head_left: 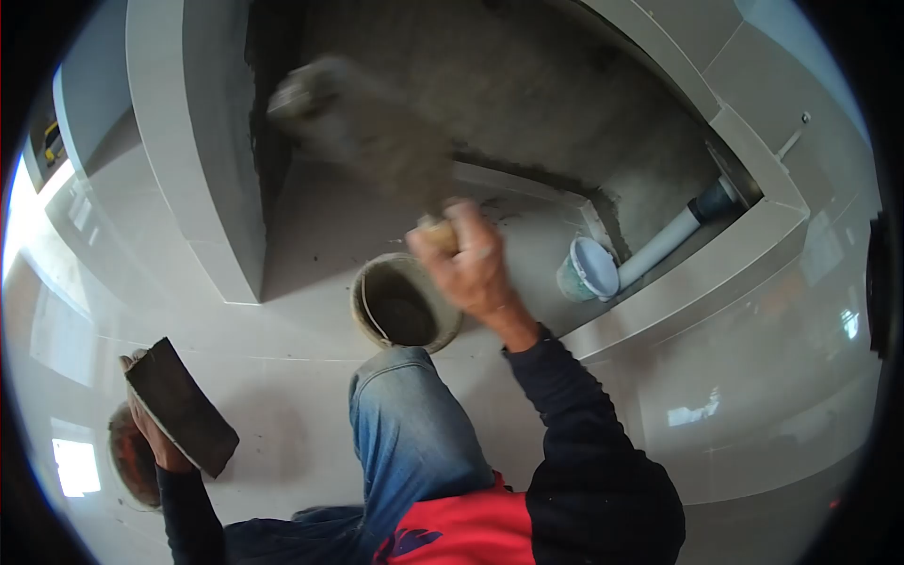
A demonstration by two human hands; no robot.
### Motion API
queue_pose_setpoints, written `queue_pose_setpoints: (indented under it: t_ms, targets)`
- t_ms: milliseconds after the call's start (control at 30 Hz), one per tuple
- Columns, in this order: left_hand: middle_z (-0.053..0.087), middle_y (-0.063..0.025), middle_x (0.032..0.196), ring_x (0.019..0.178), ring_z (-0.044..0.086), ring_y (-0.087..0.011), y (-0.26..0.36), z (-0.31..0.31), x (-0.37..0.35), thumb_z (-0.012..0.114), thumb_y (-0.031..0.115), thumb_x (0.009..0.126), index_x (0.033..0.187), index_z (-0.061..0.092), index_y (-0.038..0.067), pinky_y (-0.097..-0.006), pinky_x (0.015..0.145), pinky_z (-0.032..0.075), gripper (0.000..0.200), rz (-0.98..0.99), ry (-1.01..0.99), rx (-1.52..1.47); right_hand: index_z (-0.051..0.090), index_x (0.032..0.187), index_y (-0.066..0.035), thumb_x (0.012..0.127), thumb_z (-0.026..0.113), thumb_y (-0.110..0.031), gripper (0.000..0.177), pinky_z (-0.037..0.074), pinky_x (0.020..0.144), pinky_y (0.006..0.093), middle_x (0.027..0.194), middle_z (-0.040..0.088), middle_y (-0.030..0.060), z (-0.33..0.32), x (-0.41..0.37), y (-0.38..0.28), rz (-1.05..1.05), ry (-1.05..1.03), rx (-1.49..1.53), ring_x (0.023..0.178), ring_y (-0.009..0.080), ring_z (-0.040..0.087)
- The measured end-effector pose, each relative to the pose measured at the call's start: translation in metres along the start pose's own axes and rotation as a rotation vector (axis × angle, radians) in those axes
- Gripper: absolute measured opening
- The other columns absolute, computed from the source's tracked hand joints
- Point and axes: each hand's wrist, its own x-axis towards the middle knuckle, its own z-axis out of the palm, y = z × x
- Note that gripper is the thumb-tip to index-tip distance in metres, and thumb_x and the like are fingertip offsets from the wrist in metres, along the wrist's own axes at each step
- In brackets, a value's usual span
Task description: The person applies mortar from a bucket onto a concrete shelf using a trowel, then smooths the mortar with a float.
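My right hand (469, 259) is wrapped around the wooden handle of a trowel (400, 146), raised in front of me. Motion blurs the blade, and a grey lump that looks like mortar (311, 89) shows at its far end. Below that hand stands a bucket (362, 311) with a wire handle and dark grey contents. Off to the lower left, my left hand (149, 424) grips a dark grey rectangular board (181, 407), held tilted. Fingertips show at the board's upper edge; the rest of their grip is hidden.
A small pale bucket (571, 280) leans beside a grey pipe (659, 250) at the right. Ahead is a rough cement wall (556, 104), flanked by a tiled pillar (221, 160). A reddish-brown round container (127, 457) sits beyond my left wrist. My knee (400, 377) nearly touches the mortar bucket.
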Motion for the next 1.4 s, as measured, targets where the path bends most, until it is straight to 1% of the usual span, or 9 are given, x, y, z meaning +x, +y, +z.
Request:
queue_pose_setpoints:
  t_ms: [100,233,567,633,767,833,867,1133,1400]
  targets:
    - [0.059,-0.0026,0.105,0.087,0.057,-0.0094,-0.091,-0.077,0.001,0.041,0.03,0.101,0.125,0.049,0.004,-0.0254,0.077,0.049,0.036,-0.351,-0.394,-0.12,0.056,0.1,-0.003,0.081,0.071,-0.024,0.032,0.049,0.059,0.0392,0.074,0.061,0.0151,-0.054,0.0,0.045,0.15,0.079,-0.247,0.066,0.028,0.063]
    - [0.06,-0.0022,0.092,0.075,0.06,-0.0121,-0.075,-0.049,-0.018,0.042,0.03,0.1,0.112,0.054,0.007,-0.0266,0.064,0.052,0.029,-0.665,-0.474,-0.455,0.056,0.102,-0.002,0.082,0.069,-0.026,0.033,0.05,0.064,0.0414,0.079,0.064,0.0188,-0.128,0.013,0.109,0.226,0.203,-0.488,0.071,0.0331,0.065]
    - [0.059,-0.0022,0.085,0.067,0.06,-0.0138,-0.047,-0.015,-0.03,0.043,0.037,0.098,0.107,0.054,0.009,-0.0269,0.057,0.052,0.031,-0.727,-0.359,-0.397,0.057,0.102,-0.004,0.083,0.067,-0.029,0.033,0.048,0.073,0.0454,0.086,0.065,0.0218,-0.236,0.098,0.215,0.232,0.279,-0.739,0.082,0.0416,0.063]
    - [0.06,-0.0021,0.085,0.067,0.06,-0.0139,-0.049,-0.017,-0.033,0.044,0.037,0.098,0.107,0.054,0.009,-0.027,0.058,0.052,0.031,-0.8,-0.304,-0.435,0.058,0.104,-0.004,0.086,0.065,-0.028,0.031,0.05,0.049,0.0303,0.071,0.063,0.0097,-0.243,0.112,0.237,0.107,0.299,-0.849,0.053,0.0165,0.061]
    - [0.062,-0.002,0.081,0.066,0.061,-0.0161,-0.074,-0.038,-0.03,0.043,0.039,0.098,0.103,0.057,0.01,-0.029,0.059,0.054,0.032,-0.712,-0.258,-0.385,0.058,0.105,-0.004,0.086,0.065,-0.028,0.031,0.052,0.049,0.0306,0.071,0.064,0.0103,-0.241,0.125,0.239,0.118,0.282,-0.878,0.054,0.0161,0.062]
    - [0.062,-0.0021,0.082,0.067,0.062,-0.0164,-0.084,-0.048,-0.029,0.043,0.04,0.098,0.105,0.057,0.011,-0.0291,0.059,0.054,0.033,-0.661,-0.29,-0.356,0.057,0.104,-0.003,0.083,0.066,-0.031,0.036,0.048,0.08,0.0461,0.091,0.066,0.0223,-0.237,0.125,0.229,0.276,0.276,-0.81,0.089,0.0436,0.062]
    - [0.062,-0.0022,0.083,0.068,0.062,-0.016,-0.092,-0.052,-0.032,0.043,0.039,0.098,0.106,0.056,0.01,-0.0287,0.06,0.054,0.033,-0.673,-0.307,-0.374,0.057,0.104,-0.003,0.083,0.066,-0.031,0.036,0.048,0.08,0.0461,0.091,0.066,0.0223,-0.24,0.121,0.228,0.281,0.258,-0.83,0.089,0.0436,0.062]
    - [0.062,-0.0024,0.093,0.074,0.061,-0.0135,-0.095,-0.06,-0.032,0.043,0.032,0.099,0.114,0.054,0.008,-0.0268,0.063,0.053,0.031,-0.612,-0.325,-0.424,0.056,0.099,-0.001,0.086,0.064,-0.024,0.028,0.05,0.048,0.0317,0.063,0.062,0.0104,-0.245,0.111,0.201,0.364,0.255,-0.7,0.051,0.0177,0.062]
    - [0.06,-0.0018,0.084,0.065,0.06,-0.0148,-0.107,-0.056,-0.027,0.04,0.038,0.099,0.109,0.053,0.011,-0.0284,0.057,0.053,0.031,-0.721,-0.253,-0.345,0.056,0.097,0.001,0.086,0.064,-0.024,0.028,0.049,0.048,0.0309,0.064,0.061,0.0094,-0.267,0.118,0.189,0.441,0.25,-0.788,0.052,0.0168,0.061]
